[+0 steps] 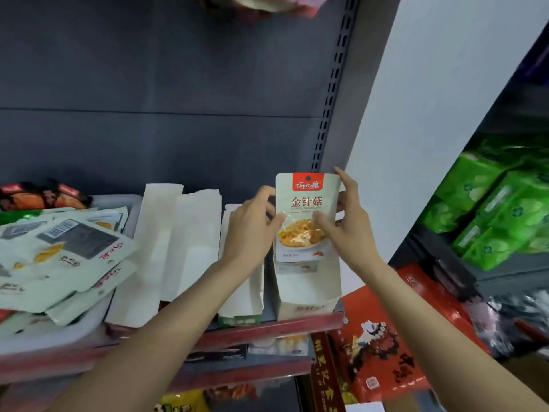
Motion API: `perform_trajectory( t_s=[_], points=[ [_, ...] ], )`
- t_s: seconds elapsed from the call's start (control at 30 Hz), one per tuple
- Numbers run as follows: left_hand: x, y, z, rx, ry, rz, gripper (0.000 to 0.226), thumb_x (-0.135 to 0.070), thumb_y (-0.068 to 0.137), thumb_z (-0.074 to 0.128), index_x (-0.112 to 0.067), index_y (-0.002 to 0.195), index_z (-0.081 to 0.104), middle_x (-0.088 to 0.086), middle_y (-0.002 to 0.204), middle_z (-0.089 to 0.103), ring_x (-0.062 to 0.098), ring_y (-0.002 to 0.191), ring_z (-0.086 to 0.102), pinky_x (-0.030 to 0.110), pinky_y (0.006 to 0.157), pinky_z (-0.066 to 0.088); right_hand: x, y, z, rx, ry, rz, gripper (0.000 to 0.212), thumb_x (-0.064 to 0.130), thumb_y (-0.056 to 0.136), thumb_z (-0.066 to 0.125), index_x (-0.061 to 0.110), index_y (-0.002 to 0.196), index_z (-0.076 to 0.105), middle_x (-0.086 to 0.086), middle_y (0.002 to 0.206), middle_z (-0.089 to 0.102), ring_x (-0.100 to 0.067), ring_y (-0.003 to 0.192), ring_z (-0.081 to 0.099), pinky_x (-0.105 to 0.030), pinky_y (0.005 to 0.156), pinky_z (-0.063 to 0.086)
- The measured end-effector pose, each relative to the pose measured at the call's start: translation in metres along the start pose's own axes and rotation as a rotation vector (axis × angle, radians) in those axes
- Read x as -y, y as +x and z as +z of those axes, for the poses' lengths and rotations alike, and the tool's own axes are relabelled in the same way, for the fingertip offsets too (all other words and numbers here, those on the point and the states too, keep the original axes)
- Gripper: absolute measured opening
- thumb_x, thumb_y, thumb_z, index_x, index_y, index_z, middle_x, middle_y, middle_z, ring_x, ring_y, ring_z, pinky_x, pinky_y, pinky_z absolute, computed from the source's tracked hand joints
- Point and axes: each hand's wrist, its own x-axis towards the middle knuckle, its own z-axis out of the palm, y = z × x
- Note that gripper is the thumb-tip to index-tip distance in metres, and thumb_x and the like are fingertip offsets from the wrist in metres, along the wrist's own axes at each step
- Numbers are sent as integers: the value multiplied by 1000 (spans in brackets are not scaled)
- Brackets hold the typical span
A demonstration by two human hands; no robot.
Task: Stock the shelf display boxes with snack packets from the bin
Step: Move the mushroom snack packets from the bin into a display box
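Two hands pinch one upright packet (307, 215): left hand (252, 230) at its left edge, right hand (347, 221) at its right, directly above an open box (307, 289).

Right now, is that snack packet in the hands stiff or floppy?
Probably floppy: the packet looks thin and flat, steadied by both the left hand and right hand. Likely light. Its glossy film may be slippery.
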Motion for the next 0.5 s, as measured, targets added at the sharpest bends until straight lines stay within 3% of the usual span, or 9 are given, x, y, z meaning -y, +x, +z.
perform_trajectory(
  t_s=[0.13,0.23,0.3,0.43,0.5],
  points=[
    [13,-14,8,-81,60,81,29,-21,88,64,-20,115,54,-13,80,56,10,78,51,31,71,48,-16,-10,10,-36,-21,-98,68,18,86,64,31,139,24,11,113,57,-8,93,62,-40,72,57],
    [20,-27,15,-151,141,121,23,-25,88,64,-20,109,55,-10,87,58,14,81,53,38,74,48,-25,-19,16,-65,-44,-163,66,18,86,65,27,139,27,5,125,53,-10,103,58,-37,79,57],
    [22,-32,18,-174,164,109,18,-25,88,64,-19,103,57,-10,87,58,13,78,53,39,75,48,-29,-26,18,-89,-45,-191,61,16,86,64,26,137,31,7,122,53,-10,104,57,-34,82,55],
    [19,-35,19,-179,156,89,13,-27,89,63,-16,95,62,-7,92,58,13,84,55,32,76,46,-30,-40,18,-144,-61,-160,34,15,92,56,18,123,42,8,107,56,-10,94,57,-21,74,48],
    [16,-35,20,-149,210,78,13,-25,89,62,-13,89,63,-4,101,51,12,94,48,25,76,38,-31,-44,15,-180,-103,-147,16,12,93,53,14,107,47,2,103,56,-15,92,57,-27,75,49]
  ],
)
